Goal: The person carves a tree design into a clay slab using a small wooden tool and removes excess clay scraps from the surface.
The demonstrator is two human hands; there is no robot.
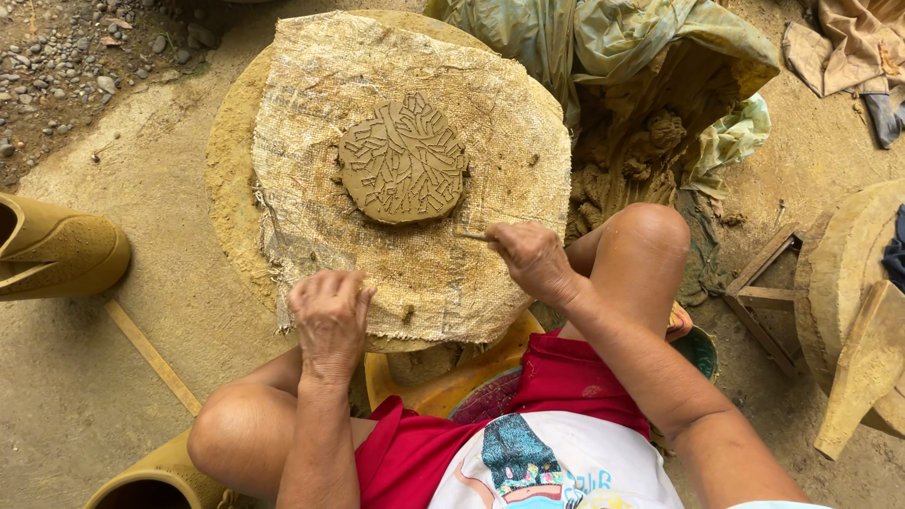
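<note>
Burlap-covered round table point(311, 254): scored clay disc point(403, 160) fully grooved; right hand point(533, 259) fingers clamped on thin stick point(474, 236), left hand point(330, 316) fingers curled together on burlap.

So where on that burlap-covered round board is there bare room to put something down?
Free burlap sheet lies left of and above the scored flat clay disc, and along the near edge between the left hand and right hand. It is crowded at the disc's right, where the right hand holds a thin stick.

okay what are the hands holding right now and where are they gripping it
The right hand pinches a thin stick tool by its near end, tip toward the scored clay disc. The left hand holds nothing; it rests on the burlap sheet.
</note>
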